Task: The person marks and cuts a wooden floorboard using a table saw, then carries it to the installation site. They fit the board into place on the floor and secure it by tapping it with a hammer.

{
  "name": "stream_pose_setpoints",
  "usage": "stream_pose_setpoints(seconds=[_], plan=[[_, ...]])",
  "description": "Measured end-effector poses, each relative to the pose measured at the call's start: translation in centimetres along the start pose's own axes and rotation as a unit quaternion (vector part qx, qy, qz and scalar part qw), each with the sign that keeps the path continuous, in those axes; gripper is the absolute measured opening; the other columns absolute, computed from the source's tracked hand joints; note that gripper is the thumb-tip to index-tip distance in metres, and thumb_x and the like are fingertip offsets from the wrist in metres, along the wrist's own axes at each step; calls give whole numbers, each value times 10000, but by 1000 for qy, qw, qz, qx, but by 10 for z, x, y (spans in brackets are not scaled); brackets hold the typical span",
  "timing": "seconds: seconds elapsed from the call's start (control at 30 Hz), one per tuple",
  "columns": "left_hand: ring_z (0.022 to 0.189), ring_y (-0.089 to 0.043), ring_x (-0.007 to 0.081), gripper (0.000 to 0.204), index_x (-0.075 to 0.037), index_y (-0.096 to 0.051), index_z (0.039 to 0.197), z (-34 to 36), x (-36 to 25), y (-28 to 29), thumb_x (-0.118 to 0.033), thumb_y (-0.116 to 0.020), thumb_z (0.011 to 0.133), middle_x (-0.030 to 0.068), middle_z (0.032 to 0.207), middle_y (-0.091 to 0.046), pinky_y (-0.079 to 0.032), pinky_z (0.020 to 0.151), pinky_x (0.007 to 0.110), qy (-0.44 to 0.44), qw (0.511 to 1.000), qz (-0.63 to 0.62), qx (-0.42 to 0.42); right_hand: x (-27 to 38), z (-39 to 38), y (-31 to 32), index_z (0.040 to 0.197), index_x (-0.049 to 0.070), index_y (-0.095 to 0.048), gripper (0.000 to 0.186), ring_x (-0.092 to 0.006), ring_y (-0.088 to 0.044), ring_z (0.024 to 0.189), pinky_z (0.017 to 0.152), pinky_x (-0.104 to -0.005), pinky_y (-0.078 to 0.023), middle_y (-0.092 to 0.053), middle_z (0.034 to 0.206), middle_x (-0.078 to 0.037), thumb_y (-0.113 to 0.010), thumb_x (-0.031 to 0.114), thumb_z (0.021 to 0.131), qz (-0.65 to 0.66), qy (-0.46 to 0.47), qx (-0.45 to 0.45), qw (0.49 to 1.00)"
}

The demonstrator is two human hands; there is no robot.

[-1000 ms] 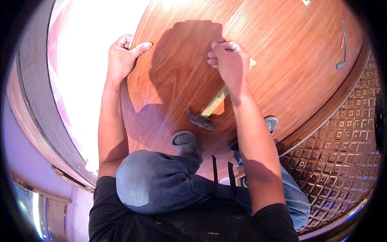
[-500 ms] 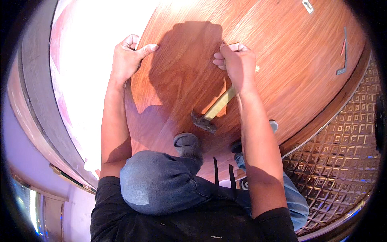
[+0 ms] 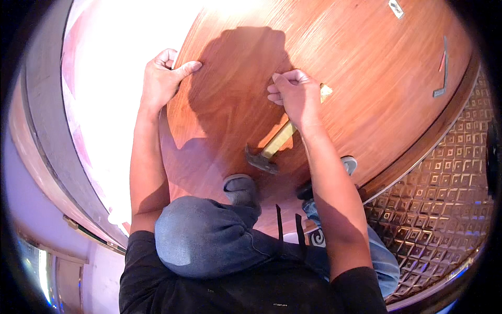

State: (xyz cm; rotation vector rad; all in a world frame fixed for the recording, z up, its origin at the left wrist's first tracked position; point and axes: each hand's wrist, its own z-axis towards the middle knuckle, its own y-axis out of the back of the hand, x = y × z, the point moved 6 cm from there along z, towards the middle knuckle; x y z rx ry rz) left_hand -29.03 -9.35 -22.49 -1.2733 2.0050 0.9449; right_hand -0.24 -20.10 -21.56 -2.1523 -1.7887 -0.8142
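Observation:
My left hand (image 3: 161, 81) grips the left edge of a large reddish-brown wood-grain board (image 3: 361, 63), thumb on top and fingers curled around the rim. Over the middle of the board, my right hand (image 3: 298, 97) is closed in a pinch, thumb against index finger; whatever it may hold is too small to make out. Beneath that hand and wrist lies a claw hammer (image 3: 280, 140) with a yellowish handle. Its dark head points toward me, and part of the handle is hidden.
At the right lies a try square (image 3: 444, 70) with a red-tipped thin item beside it. A small white rectangular piece (image 3: 396, 9) is at the far right. My shoe (image 3: 241, 189) rests near the hammer head. Gold embossed panelling (image 3: 434, 204) borders the right; bright glare washes out the left.
My right hand has come nearer to me and a little left, still pinched. More of the hammer's handle end shows beyond it. My left hand keeps its hold on the board's edge.

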Motion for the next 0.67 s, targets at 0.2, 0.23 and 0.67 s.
stream_pose_setpoints(seconds=[0.2,0.23,0.67], plan=[[621,-537,16,292,-86,-647,792,-1,-2,1,-169,-925,826,-35,715,-673,-435,554,215,16,1000,18,8,4,-2,6,1176,-17,-661,207,-136,-690,706,643,-270,-568,-739,883,-88,-632,137,1042,72,52,-54,995],[619,-535,16,293,-87,-647,792,-3,-2,-1,-171,-926,825,-36,714,-672,-431,552,215,7,1000,-1,8,4,-4,6,1202,-17,-654,226,-131,-684,710,650,-267,-563,-735,890,-82,-630,142,1044,90,50,-52,993],[662,-580,30,281,-72,-649,807,-18,-14,1,-163,-912,842,-10,746,-702,-482,606,225,-1,999,37,1,3,-3,6,1192,-22,-657,249,-116,-646,695,621,-265,-549,-696,853,-70,-639,176,1043,70,36,11,997]])
